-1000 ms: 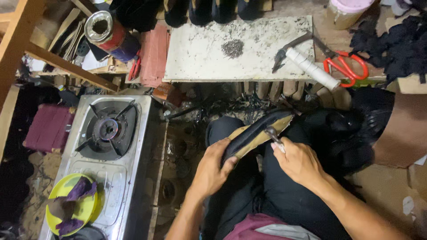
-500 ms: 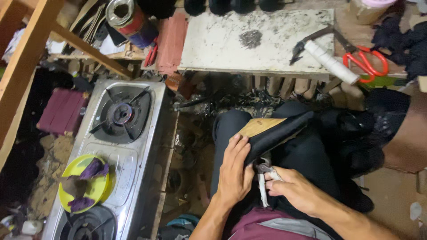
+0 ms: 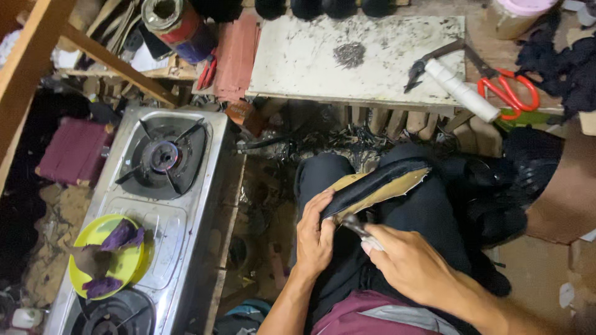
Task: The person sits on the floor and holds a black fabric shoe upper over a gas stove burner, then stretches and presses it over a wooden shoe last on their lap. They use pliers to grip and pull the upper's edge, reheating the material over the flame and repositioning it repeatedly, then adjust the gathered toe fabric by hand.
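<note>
I'm gripping the shoe upper over my lap: left fingers closing round its near end, black fabric outside, tan lining, ragged edge. Right fingers pinching a metal tool against it.

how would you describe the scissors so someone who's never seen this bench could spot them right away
Start at the pale, stained work board at the top of the view and follow it to its right end. Just past the white-handled hammer lying there are the scissors, beside a heap of dark fabric. Their bright red-orange loop handles set them apart from everything nearby.
</note>
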{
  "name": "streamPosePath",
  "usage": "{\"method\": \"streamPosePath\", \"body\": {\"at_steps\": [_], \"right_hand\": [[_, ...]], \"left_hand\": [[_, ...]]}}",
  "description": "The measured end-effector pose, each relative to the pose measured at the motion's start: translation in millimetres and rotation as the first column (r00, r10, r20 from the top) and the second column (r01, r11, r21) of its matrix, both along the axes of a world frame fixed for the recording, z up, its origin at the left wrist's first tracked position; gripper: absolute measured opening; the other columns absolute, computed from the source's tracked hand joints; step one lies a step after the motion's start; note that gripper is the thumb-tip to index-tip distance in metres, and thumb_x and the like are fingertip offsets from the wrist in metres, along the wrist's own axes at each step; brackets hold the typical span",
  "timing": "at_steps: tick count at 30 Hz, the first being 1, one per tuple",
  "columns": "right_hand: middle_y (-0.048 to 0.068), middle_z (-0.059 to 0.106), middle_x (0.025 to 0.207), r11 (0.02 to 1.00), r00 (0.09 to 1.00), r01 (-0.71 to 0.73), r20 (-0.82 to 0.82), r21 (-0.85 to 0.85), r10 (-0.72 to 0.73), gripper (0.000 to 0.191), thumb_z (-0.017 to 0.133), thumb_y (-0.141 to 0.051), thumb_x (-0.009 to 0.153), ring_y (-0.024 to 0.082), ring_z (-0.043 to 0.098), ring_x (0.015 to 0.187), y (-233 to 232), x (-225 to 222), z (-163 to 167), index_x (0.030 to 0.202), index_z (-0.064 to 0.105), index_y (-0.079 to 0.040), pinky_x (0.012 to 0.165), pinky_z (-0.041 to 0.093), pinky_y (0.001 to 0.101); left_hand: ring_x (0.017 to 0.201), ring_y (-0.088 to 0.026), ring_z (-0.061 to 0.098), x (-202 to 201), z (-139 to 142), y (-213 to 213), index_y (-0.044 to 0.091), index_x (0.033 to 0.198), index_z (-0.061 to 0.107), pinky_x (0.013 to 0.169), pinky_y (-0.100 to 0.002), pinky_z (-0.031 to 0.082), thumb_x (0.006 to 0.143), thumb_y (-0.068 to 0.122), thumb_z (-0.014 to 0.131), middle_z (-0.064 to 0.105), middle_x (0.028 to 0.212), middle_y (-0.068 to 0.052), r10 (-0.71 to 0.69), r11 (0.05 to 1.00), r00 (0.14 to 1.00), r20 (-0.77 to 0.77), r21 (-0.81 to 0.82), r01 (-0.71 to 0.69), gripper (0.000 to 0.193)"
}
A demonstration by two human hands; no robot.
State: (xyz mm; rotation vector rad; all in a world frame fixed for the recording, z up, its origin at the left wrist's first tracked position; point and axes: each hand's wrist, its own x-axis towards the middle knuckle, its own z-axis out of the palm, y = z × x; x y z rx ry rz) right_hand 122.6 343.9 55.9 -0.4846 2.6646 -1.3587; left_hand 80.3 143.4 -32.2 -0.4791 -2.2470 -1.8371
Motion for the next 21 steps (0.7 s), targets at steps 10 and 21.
{"method": "streamPosePath", "body": {"at_steps": [10, 21], "right_hand": [[0.020, 0.069, 0.071, 0.987, 0.995, 0.089, -0.059, 0.136, -0.082, 0.017, 0.066, -0.013, 0.093, 0.037, 0.070, 0.062, -14, -20, -33, 0.097, 0.064, 0.003, 0.054, 0.052, 0.0448], [0.012, 0.064, 0.049, 0.964, 0.943, 0.253, 0.201, 0.083, -0.265, 0.024, 0.064, -0.026, 0.087, 0.022, 0.069, 0.042, 33, 6, -41, 0.095, 0.067, -0.004, 0.044, 0.052, 0.0363]], "left_hand": [[0.136, -0.038, 0.059, -14, -5, -8, -0.004, 0.128, 0.060, 0.120, -0.045, 0.042, 0.088, -0.002, 0.050, 0.064, 0.139, -0.022, -0.001, 1.000, 0.999, -0.040, -0.008, 0.001, 0.042], [0.124, -0.034, 0.069, -28, 46, -44, 0.000, 0.125, 0.067, 0.109, -0.041, 0.052, 0.087, 0.008, 0.055, 0.071, 0.129, -0.019, -0.190, 0.971, 0.963, 0.192, -0.106, 0.213, 0.040]]}}
